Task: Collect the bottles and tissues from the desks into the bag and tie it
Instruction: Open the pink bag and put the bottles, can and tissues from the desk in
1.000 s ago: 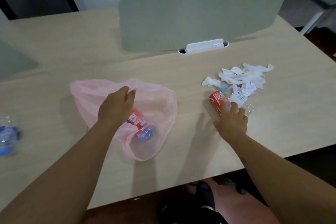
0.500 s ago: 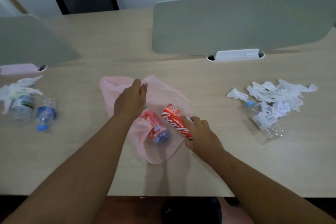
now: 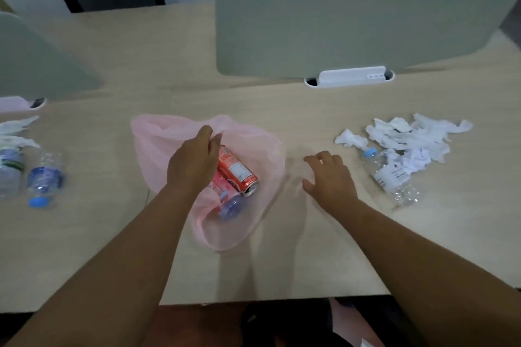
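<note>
Fingers (image 3: 210, 139) pinching bag (image 3: 158, 138) mouth; right hand (image 3: 329, 175) empty, spread.
Next: reach for bottle (image 3: 392, 177), tissues (image 3: 417, 135).

Light wood surface (image 3: 282, 262), pretty cluttered. A pink bag (image 3: 169, 138) lies flat around the middle. Off to the right there's a heap of white tissues (image 3: 417, 135) with a crushed clear bottle (image 3: 394, 180) lying right against it. Far left edge: two more bottles (image 3: 42, 180) on their sides beside more tissue (image 3: 17, 132). Two grey dividers (image 3: 352, 22) stand on it further back.
</note>
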`<state>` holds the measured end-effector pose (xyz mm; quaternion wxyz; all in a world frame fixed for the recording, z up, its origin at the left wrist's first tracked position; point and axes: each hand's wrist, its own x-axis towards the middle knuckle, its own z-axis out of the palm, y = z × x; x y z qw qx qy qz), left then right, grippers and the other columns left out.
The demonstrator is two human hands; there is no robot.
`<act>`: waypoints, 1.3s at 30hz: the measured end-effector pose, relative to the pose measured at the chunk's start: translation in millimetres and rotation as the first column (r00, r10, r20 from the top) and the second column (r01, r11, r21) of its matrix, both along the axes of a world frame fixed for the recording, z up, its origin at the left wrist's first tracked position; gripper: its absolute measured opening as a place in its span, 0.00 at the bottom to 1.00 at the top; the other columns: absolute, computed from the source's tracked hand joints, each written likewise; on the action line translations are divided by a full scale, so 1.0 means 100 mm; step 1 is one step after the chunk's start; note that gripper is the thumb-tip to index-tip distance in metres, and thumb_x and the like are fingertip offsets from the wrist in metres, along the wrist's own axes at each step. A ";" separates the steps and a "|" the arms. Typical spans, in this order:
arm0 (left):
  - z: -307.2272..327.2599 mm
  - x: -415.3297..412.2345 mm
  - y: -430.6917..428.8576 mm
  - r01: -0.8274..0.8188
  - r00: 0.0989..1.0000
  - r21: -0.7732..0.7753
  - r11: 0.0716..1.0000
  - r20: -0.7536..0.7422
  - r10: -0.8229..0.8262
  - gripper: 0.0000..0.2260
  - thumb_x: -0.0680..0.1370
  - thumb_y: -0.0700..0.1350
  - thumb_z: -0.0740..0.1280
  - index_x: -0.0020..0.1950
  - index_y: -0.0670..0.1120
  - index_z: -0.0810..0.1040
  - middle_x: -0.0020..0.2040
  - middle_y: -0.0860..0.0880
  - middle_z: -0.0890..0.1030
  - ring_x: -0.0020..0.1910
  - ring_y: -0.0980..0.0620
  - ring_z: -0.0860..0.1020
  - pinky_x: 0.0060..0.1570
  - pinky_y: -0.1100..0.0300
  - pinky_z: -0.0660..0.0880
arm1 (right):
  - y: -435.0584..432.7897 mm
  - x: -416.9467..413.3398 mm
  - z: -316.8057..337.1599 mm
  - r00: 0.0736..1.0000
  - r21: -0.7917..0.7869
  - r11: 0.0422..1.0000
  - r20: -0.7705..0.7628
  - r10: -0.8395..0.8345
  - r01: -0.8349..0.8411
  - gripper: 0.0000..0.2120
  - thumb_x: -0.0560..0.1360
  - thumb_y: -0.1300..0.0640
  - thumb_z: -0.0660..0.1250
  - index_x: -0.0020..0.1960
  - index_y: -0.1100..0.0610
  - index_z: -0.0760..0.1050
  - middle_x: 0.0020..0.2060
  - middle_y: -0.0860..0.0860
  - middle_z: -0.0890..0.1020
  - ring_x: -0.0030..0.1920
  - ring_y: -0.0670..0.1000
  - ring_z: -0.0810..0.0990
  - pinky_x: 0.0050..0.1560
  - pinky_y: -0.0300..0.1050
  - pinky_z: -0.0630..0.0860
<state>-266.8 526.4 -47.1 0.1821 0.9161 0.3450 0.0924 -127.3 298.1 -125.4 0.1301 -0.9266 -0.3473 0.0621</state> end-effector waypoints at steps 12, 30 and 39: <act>-0.27 0.51 -0.25 0.036 0.999 0.000 0.999 -0.035 -0.036 0.12 0.83 0.54 0.53 0.50 0.47 0.68 0.39 0.43 0.77 0.39 0.40 0.77 0.37 0.52 0.72 | -1.25 0.57 -0.21 0.892 -0.287 0.850 0.039 -0.450 0.441 0.39 0.74 0.48 0.67 0.77 0.42 0.48 0.61 0.57 0.70 0.53 0.58 0.72 0.47 0.50 0.70; 0.26 -0.26 0.31 -0.117 0.993 -0.022 0.993 -0.004 0.117 0.15 0.83 0.51 0.53 0.54 0.42 0.71 0.48 0.36 0.80 0.48 0.36 0.77 0.45 0.47 0.74 | 1.10 -0.68 0.19 0.805 0.353 0.934 -0.539 0.248 -0.051 0.38 0.60 0.44 0.73 0.68 0.47 0.67 0.56 0.51 0.78 0.53 0.53 0.79 0.52 0.52 0.78; 0.19 -0.15 0.41 0.075 0.994 -0.097 0.992 0.082 -0.067 0.13 0.84 0.51 0.53 0.48 0.44 0.69 0.40 0.41 0.78 0.41 0.37 0.76 0.43 0.43 0.75 | 0.58 -0.40 0.19 0.959 0.192 0.973 -0.274 -0.070 0.126 0.21 0.74 0.45 0.66 0.64 0.52 0.73 0.60 0.51 0.75 0.59 0.53 0.75 0.54 0.50 0.75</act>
